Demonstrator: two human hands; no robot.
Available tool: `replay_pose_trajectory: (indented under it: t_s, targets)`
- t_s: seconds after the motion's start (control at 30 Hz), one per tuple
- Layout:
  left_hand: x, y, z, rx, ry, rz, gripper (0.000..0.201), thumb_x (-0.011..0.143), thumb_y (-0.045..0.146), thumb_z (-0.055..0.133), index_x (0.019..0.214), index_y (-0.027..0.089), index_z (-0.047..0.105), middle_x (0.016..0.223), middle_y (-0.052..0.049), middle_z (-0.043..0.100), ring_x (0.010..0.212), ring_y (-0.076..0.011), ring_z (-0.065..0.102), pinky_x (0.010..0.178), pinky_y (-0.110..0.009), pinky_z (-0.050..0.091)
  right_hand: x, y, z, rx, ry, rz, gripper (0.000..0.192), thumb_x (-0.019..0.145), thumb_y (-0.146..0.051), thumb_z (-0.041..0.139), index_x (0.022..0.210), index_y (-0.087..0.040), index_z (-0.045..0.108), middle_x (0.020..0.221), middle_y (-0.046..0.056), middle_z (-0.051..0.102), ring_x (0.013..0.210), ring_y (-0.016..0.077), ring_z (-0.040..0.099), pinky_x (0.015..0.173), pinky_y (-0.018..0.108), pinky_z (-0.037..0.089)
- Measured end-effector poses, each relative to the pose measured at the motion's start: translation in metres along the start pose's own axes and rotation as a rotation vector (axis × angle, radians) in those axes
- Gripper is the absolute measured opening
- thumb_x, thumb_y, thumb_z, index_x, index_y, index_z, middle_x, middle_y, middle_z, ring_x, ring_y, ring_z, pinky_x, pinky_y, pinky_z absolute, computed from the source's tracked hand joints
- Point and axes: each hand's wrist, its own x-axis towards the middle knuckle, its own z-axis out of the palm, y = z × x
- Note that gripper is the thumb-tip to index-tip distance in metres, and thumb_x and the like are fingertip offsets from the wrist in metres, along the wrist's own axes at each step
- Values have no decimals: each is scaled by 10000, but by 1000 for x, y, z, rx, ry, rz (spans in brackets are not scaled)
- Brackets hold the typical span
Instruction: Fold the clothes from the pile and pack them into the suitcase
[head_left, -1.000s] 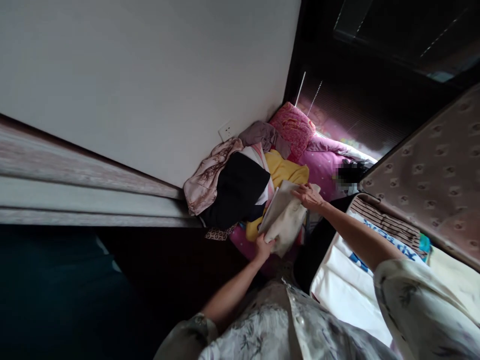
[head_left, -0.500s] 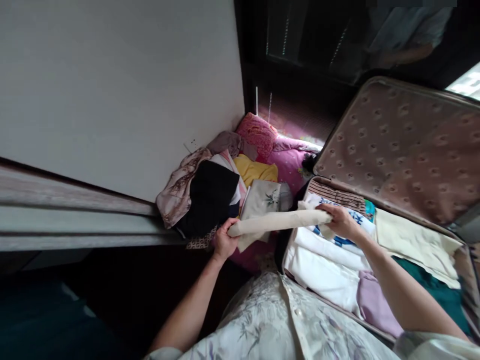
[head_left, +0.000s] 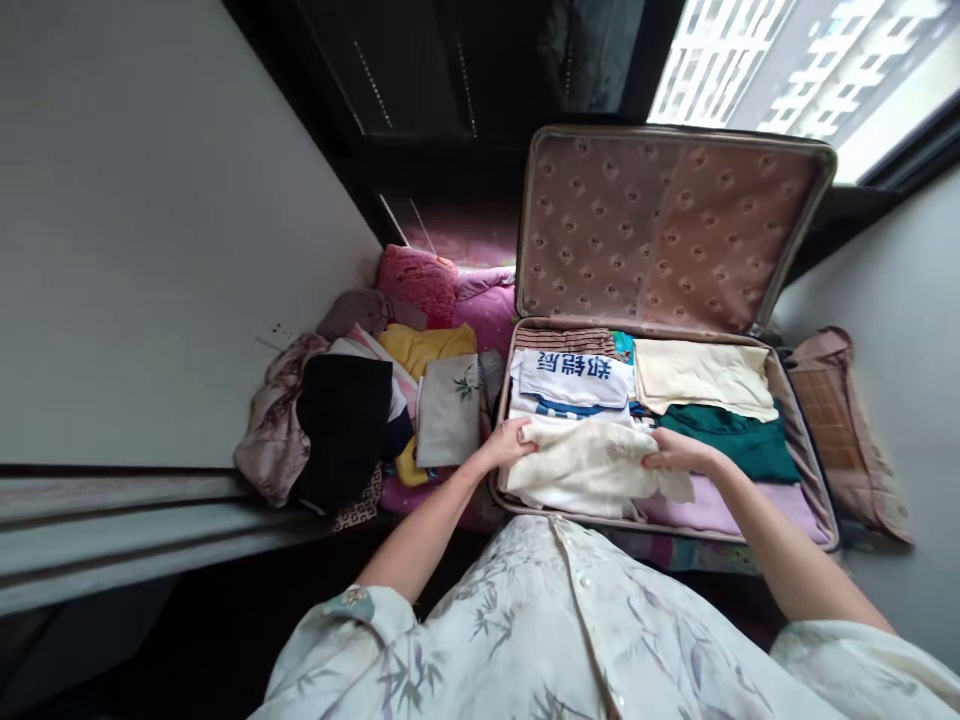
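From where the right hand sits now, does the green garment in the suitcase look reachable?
Probably yes. The right hand rests on the cream cloth just in front of the green garment, which lies uncovered on top in the open suitcase; nothing stands between them.

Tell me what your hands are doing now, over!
Left hand and right hand each grip the folded cream cloth garment. It lies atop clothes in the open brown suitcase. Nothing blocking.

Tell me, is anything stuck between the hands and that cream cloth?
No. The left hand and right hand both rest directly on the cream cloth, one at each end. It lies on the folded clothes in the open suitcase, with nothing visible covering it.
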Motion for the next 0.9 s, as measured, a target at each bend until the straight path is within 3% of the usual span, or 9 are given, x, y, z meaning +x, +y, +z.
replay_pose_trajectory:
  t_s: [0.13, 0.23, 0.3, 0.33, 0.4, 0.53, 0.67, 0.8, 0.9]
  targets:
    - [10, 7, 8, 15, -124, 45, 176, 738, 218, 727, 895, 148, 689, 802, -2, 668, 778, -172, 617, 730, -253, 469, -25, 33, -3, 53, -16, 10, 391, 699, -436, 702, 955, -143, 736, 914, 52, 730, 841, 242, 636, 747, 308, 500]
    - [25, 18, 2, 210, 82, -34, 339, 760, 172, 728, 1092, 131, 680, 954, -67, 692, 899, -232, 643, 833, -326, 504, -25, 50, -13, -91, 290, 97, 426, 718, -408, 683, 1061, -156, 711, 985, 85, 712, 912, 272, 626, 775, 333, 496]
    - [29, 25, 2, 401, 261, 31, 500, 780, 206, 760, 1258, 138, 632, 1208, -150, 648, 1114, -307, 602, 974, -417, 479, -18, 61, -12, -328, 575, 156, 498, 727, -377, 702, 1188, -189, 675, 1112, 133, 685, 1015, 322, 599, 817, 386, 489]
    - [27, 27, 4, 484, 297, 101, 573, 787, 245, 781, 1324, 153, 602, 1336, -176, 585, 1219, -340, 546, 1037, -461, 445, -15, 66, -8, -440, 688, 155, 526, 742, -369, 709, 1239, -206, 655, 1172, 154, 663, 1060, 343, 578, 839, 413, 483]
    - [21, 27, 10, 604, 221, 240, 643, 792, 310, 806, 1381, 196, 575, 1482, -176, 476, 1334, -376, 448, 1097, -516, 394, -11, 78, 7, -575, 782, 53, 505, 803, -365, 687, 1284, -222, 633, 1225, 172, 631, 1103, 346, 553, 886, 440, 472]
    - [13, 10, 23, 728, -63, 301, 551, 788, 195, 782, 1315, 242, 628, 1444, -142, 508, 1314, -351, 467, 1073, -530, 407, -9, 95, 47, -648, 624, -193, 370, 840, -281, 644, 1205, -225, 657, 1196, 132, 626, 1067, 280, 562, 936, 387, 463]
    - [22, -6, 26, 743, -91, 281, 386, 812, 121, 694, 1184, 228, 701, 1335, -127, 560, 1230, -309, 524, 1024, -485, 440, -9, 100, 64, -719, 602, -136, 305, 806, -147, 588, 1090, -209, 679, 1239, 132, 626, 1091, 281, 544, 949, 384, 436]
    - [34, -2, 18, 619, -139, 321, 165, 875, 165, 596, 900, 204, 755, 1072, -101, 625, 1032, -242, 590, 946, -396, 477, -10, 95, 47, -629, 533, -117, 161, 833, -124, 510, 841, -180, 661, 999, 135, 668, 934, 245, 559, 861, 346, 427]
    - [50, 13, 3, 449, -255, 318, 121, 821, 184, 623, 792, 186, 741, 939, -76, 649, 890, -198, 615, 866, -321, 499, -12, 86, 14, -503, 425, -122, 95, 786, -142, 547, 757, -186, 625, 827, 76, 653, 807, 211, 558, 764, 309, 415]
